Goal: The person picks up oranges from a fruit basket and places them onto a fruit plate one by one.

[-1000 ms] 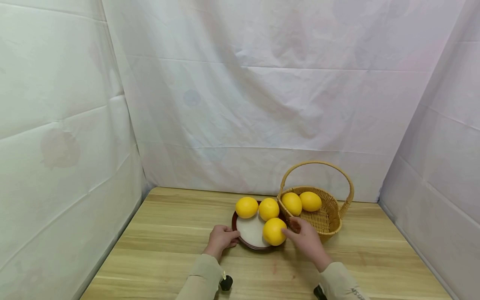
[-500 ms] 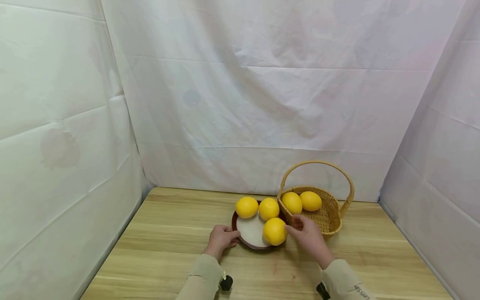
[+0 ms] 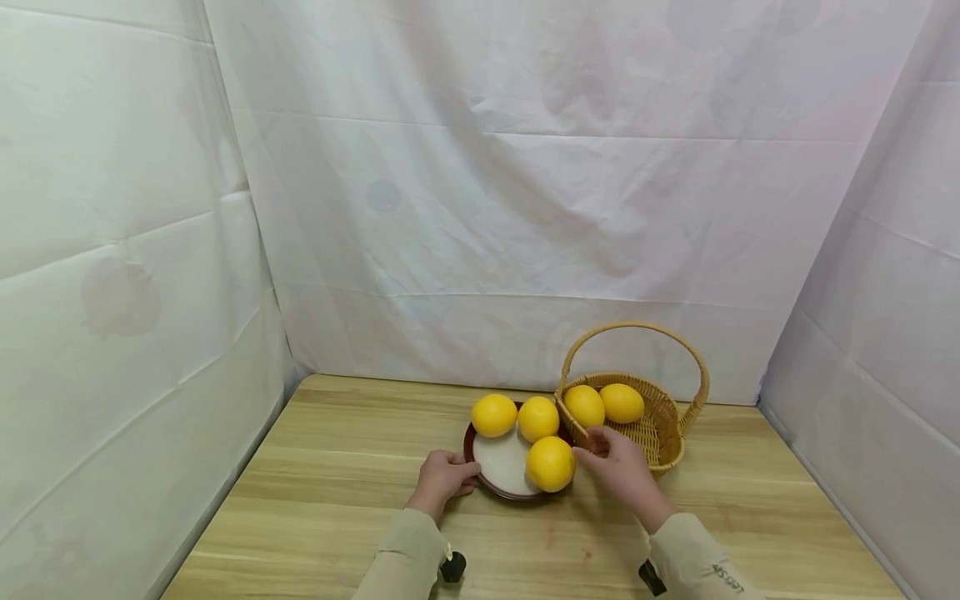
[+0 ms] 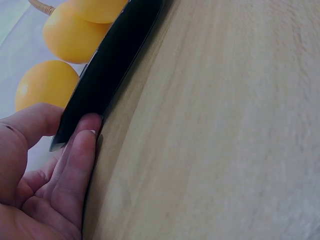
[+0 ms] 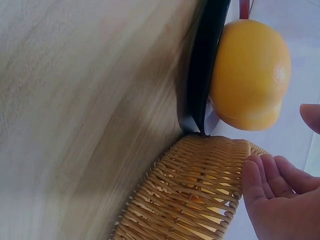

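1. Left hand (image 3: 444, 480), lower centre of the head view: the thumb and fingers are closed on the near-left rim of the round white plate with a dark red-brown rim (image 3: 497, 461). The left wrist view shows the thumb over the rim and the fingertips (image 4: 86, 142) beneath it.

2. Right hand (image 3: 624, 473), lower right of centre: the thumb stands well apart from the fingers, and the hand grips nothing. In the right wrist view, the bent fingers are at the rim of the tan woven wicker basket with an arched handle (image 3: 663, 427); whether they touch it cannot be told. The thumb is clear of the fruit.

3. Plate, lower centre: it carries three round yellow-orange fruits. The front fruit (image 3: 551, 464) sits at the right, nearest the right hand; the rear-left fruit (image 3: 494, 415) and the rear-right fruit (image 3: 538, 418) sit side by side along the far edge.

4. Basket, right of the plate: two more yellow-orange fruits (image 3: 622, 403) lie in its upper-left part.

5. Both plate and basket rest on the light wood-grain table (image 3: 337, 467).
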`<state>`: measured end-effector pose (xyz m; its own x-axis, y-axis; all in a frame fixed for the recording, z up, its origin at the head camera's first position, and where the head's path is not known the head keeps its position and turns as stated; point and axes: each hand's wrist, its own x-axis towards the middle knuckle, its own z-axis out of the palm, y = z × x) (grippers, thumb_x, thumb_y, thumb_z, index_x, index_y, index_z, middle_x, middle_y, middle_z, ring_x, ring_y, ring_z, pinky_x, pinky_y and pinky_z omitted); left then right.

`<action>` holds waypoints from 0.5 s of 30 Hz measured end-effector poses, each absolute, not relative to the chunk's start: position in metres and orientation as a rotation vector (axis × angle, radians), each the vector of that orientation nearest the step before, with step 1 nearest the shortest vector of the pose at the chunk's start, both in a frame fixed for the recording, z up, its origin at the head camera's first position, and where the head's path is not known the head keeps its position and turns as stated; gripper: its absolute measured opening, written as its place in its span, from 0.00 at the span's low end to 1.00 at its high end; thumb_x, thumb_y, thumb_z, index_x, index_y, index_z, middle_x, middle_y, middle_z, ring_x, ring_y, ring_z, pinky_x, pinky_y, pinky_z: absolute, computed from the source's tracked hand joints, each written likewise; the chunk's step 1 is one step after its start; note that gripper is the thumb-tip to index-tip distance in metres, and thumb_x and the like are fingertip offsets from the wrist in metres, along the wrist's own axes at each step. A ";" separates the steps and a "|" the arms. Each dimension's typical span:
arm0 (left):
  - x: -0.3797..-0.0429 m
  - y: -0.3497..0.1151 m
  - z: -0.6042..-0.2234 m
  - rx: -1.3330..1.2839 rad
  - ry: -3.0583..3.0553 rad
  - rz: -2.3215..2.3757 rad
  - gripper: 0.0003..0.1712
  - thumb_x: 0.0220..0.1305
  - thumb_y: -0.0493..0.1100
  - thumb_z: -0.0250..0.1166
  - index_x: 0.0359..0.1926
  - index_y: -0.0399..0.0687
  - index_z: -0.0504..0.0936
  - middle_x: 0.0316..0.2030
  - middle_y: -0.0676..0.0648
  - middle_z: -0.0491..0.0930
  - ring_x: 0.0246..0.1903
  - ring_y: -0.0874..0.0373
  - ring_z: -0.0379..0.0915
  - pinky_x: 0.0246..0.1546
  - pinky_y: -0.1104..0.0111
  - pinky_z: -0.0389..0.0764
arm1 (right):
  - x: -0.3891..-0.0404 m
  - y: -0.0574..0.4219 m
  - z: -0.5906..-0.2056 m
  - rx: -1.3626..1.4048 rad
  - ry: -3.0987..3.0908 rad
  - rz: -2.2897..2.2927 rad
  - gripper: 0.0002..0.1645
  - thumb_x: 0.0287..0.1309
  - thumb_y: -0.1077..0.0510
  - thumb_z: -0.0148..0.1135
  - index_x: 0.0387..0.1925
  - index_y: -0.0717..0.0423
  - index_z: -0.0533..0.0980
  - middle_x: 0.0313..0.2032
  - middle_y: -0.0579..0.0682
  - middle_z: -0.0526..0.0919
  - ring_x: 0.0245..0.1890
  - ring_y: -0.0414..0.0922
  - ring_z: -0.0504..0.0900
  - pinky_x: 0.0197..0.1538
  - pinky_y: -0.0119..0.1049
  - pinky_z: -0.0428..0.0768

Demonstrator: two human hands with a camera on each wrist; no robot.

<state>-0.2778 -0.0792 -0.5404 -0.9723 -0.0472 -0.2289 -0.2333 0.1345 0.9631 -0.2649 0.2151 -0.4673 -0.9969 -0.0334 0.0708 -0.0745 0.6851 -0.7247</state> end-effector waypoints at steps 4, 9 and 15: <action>-0.277 -0.079 -0.540 -0.300 2.258 1.951 0.08 0.59 0.37 0.72 0.31 0.35 0.83 0.25 0.47 0.84 0.24 0.61 0.81 0.30 0.70 0.88 | -0.266 0.215 -0.465 0.094 -2.844 1.218 0.36 0.63 0.45 0.68 0.63 0.65 0.74 0.53 0.59 0.83 0.53 0.52 0.82 0.57 0.50 0.82; -0.278 -0.079 -0.539 -0.301 2.254 1.958 0.08 0.59 0.37 0.72 0.32 0.35 0.83 0.26 0.46 0.85 0.24 0.61 0.81 0.30 0.70 0.87 | -0.267 0.215 -0.461 0.100 -2.852 1.215 0.36 0.63 0.44 0.68 0.61 0.65 0.74 0.54 0.60 0.82 0.54 0.54 0.81 0.58 0.51 0.82; -0.277 -0.080 -0.540 -0.287 2.258 1.951 0.08 0.60 0.37 0.71 0.32 0.35 0.83 0.26 0.46 0.85 0.24 0.62 0.81 0.30 0.70 0.87 | -0.272 0.213 -0.459 0.098 -2.891 1.159 0.35 0.61 0.43 0.69 0.60 0.64 0.76 0.53 0.58 0.83 0.52 0.52 0.82 0.56 0.51 0.82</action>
<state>-0.2775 -0.0795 -0.5398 -0.9714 -0.0499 -0.2320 -0.2368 0.1389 0.9616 -0.2720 0.2133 -0.4595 -0.9977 -0.0492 0.0469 -0.0680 0.7212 -0.6893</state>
